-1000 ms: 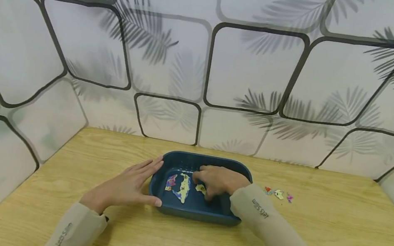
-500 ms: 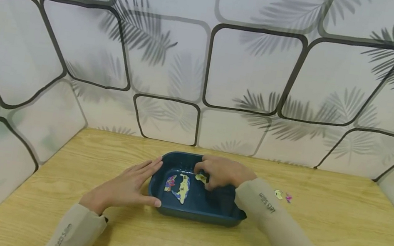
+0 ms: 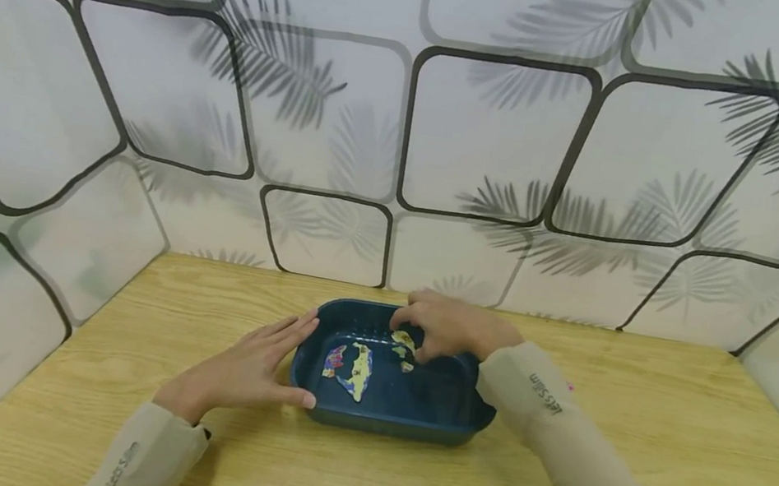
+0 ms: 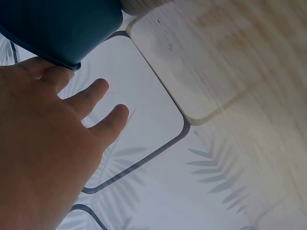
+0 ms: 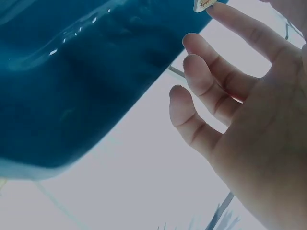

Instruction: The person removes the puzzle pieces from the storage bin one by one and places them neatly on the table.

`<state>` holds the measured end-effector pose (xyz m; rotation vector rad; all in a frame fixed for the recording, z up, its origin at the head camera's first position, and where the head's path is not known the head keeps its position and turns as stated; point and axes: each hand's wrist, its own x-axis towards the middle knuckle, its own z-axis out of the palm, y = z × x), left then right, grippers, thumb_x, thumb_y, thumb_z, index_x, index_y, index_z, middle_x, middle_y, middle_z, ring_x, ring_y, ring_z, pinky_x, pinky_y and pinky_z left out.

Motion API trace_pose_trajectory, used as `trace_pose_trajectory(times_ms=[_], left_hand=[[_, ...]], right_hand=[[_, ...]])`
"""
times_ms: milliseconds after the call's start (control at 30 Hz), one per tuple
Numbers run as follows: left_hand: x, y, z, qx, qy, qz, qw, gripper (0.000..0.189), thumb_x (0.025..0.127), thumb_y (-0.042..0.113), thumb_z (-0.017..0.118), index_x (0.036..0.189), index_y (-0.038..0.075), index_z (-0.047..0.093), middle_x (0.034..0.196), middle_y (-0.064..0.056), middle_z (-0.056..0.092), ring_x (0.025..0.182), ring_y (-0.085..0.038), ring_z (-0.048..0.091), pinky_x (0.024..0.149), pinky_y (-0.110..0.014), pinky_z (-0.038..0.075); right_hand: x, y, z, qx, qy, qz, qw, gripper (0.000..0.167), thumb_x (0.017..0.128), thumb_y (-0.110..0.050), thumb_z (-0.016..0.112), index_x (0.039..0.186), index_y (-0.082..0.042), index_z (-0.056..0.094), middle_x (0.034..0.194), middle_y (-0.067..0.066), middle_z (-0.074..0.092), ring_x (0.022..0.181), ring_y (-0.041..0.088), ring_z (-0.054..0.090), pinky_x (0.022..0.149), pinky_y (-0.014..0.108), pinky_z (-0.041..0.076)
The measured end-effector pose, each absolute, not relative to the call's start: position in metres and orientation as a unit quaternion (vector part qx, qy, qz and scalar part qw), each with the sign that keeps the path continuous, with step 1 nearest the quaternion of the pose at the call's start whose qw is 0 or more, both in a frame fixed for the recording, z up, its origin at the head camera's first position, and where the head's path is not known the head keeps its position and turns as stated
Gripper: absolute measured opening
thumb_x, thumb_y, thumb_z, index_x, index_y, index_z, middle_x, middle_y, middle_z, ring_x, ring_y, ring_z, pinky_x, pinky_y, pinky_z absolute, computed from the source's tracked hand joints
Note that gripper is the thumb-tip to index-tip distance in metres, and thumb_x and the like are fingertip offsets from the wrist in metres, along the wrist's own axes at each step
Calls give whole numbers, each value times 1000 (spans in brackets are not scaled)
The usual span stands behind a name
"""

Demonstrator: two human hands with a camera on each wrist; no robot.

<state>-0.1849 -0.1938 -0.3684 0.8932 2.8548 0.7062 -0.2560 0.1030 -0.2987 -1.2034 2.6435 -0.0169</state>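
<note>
A dark blue tray (image 3: 394,422) rests on the wooden table. My left hand (image 3: 244,372) lies along the tray's left end, fingers fairly straight on the rim and thumb at the front-left corner; in the left wrist view, fingertips touch the outer wall. My right hand (image 3: 448,326) is over the tray's back half, pinching a small yellowish printed cutout (image 3: 403,338) between thumb and fingers. A corner of this cutout (image 5: 204,5) shows at a fingertip in the right wrist view. In the tray's left half lie a yellow-and-blue cutout (image 3: 360,372) and a purple-red cutout (image 3: 334,361).
Just past the right sleeve (image 3: 533,388), a bit of a pink cutout (image 3: 570,385) shows on the table (image 3: 667,448); the sleeve covers the area beside it. A wall (image 3: 462,261) with a leaf and outline pattern stands close behind the tray.
My right hand has risen toward the tray's back rim, lifting the yellowish cutout. Its sleeve has shifted right, covering more cutouts on the table. The left hand stays at the rim.
</note>
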Motion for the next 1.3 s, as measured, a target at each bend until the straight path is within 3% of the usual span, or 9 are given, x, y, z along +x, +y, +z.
trace_pose_trajectory(times_ms=[200,533,967,1300], left_hand=[[-186,-193,-369,288,930,227,34,106,88,58,72,159,-3,24,168,-15,15,149,-46,19,113,-70,19],[-186,-194,-371,287,931,224,36,105,87,56,73,159,-4,24,168,-15,14,149,-46,19,114,-69,19],[-186,-194,-372,291,929,226,33,106,87,58,73,158,-4,24,167,-16,16,149,-46,19,114,-68,19],[-186,-194,-371,294,928,228,31,106,88,58,72,158,-5,24,167,-17,17,149,-47,20,114,-68,20]], right_hand=[[-257,109,-295,-422,902,0,93,47,83,-13,79,128,-10,69,98,3,54,86,17,48,83,36,49],[-256,123,-296,-418,904,-2,90,45,85,-14,80,129,-9,69,99,5,54,82,17,44,77,35,44],[-253,150,-292,-409,909,-16,82,42,86,-14,81,126,-8,69,101,7,56,88,20,51,82,43,49],[-247,172,-292,-400,914,-24,59,41,85,-13,81,124,-9,70,99,3,53,84,17,47,72,37,48]])
